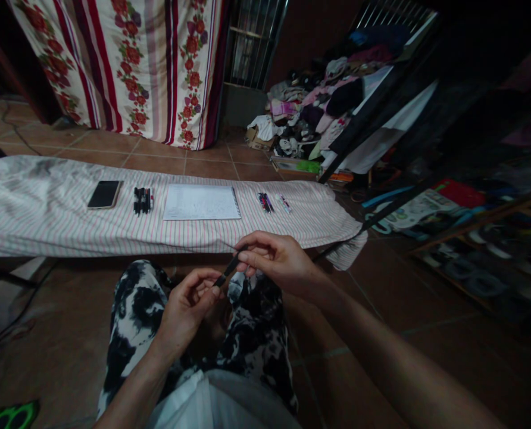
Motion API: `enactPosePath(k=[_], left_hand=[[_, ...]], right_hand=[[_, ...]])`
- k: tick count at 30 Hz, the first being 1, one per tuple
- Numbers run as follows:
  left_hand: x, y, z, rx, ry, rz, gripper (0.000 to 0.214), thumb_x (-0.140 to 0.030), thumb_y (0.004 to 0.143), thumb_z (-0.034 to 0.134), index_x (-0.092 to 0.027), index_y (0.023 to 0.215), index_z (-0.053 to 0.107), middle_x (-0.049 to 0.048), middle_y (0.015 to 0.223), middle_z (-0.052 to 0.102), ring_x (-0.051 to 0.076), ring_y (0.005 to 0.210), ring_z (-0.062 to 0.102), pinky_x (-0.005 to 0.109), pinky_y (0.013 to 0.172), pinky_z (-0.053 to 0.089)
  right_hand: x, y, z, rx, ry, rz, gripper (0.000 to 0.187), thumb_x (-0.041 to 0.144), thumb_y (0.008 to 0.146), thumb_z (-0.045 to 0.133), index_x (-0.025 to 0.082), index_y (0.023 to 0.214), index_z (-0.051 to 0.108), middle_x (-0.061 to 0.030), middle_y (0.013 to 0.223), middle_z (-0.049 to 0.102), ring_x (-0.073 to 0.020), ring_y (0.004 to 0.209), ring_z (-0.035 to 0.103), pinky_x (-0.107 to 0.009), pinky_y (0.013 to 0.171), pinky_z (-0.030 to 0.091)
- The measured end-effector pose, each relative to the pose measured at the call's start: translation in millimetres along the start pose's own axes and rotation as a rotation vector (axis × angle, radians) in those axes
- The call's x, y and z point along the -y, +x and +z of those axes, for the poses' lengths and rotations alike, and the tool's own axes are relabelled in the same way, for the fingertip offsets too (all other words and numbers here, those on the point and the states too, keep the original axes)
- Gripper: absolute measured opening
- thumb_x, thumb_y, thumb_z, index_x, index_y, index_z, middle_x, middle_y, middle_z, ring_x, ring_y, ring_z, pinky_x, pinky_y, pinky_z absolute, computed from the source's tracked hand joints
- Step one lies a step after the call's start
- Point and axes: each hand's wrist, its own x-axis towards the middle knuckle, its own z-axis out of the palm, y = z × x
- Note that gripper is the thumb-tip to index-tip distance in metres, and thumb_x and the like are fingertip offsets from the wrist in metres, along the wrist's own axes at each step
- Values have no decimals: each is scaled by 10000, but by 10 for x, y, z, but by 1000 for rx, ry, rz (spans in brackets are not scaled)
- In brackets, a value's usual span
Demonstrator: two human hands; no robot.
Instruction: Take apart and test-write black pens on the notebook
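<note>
A black pen [230, 267] slants between my two hands, above my lap and just in front of the bench. My left hand [193, 299] pinches its lower end. Thumb and fingers of my right hand [272, 257] close on its upper end. Past my hands, a spiral notebook [200, 202] lies open at a page with faint marks. Left of it are several black pens [143, 201] in a row and a dark-screened phone [105, 195]. To its right lie several slim pens [265, 202] and a small whitish-purple item [285, 204].
A striped cloth [60, 226] covers the long bench. Behind it hangs a floral curtain [131, 71]. Piled clothes [323, 107] fill the back right, and a shoe rack [480, 244] stands at right. A dark pole [390, 205] crosses near the bench's right end.
</note>
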Motion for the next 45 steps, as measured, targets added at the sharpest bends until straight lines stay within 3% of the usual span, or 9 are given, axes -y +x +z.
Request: enactPosePath(k=[6,11,14,24,30,35,40,45], left_hand=[[8,-2,-12,10,23,32,221,-267,649,698,-174,837,626,-5,715,626,116,662,577,213,624,463],[16,5,-12,-4,33,36,225,-274,647,700,-171,835,633,3,726,629,114,654,576,213,619,464],[28,3,-19,-5,15,32,233,-276,653,696,-172,849,624,1,726,627,109,640,573,210,608,461],[2,-17,5,11,43,48,175,-239,644,689,-179,796,628,-10,699,623,116,658,582,205,619,468],[-19,-18,3,-10,42,37,199,-249,635,695,-172,806,628,4,732,636,128,690,593,214,636,473],[-49,-19,19,-18,68,30,220,-278,622,696,-159,792,625,8,700,630,132,657,589,225,611,475],[-12,-22,6,-3,94,64,190,-253,642,673,-165,801,617,-2,695,623,126,663,587,216,616,477],[12,-39,-23,23,96,63,160,-231,682,644,-172,826,604,-10,706,622,114,661,591,198,612,469]], right_hand=[[-9,11,-37,2,-112,4,212,357,695,665,170,757,587,21,582,610,-94,527,599,-187,491,465],[47,-6,-43,48,-86,0,252,333,737,621,181,936,596,-5,707,658,-124,655,647,-227,599,505],[73,-10,-49,72,-86,6,214,301,761,588,185,939,605,-9,723,667,-127,685,652,-242,634,514],[54,-11,-113,89,-419,-85,212,377,773,588,173,772,648,21,552,597,-95,523,574,-182,469,396],[116,-14,-93,106,-322,-70,278,317,767,595,194,1017,603,-12,744,675,-122,646,632,-223,581,476],[180,-3,-95,144,-295,11,168,217,794,525,168,925,618,-23,721,685,-130,675,656,-230,625,492],[194,2,-123,142,-559,-53,216,353,791,565,152,787,646,6,563,625,-101,532,590,-186,497,380],[193,4,-121,100,-751,-123,316,413,824,513,155,685,631,24,506,564,-69,484,489,-194,478,264]])
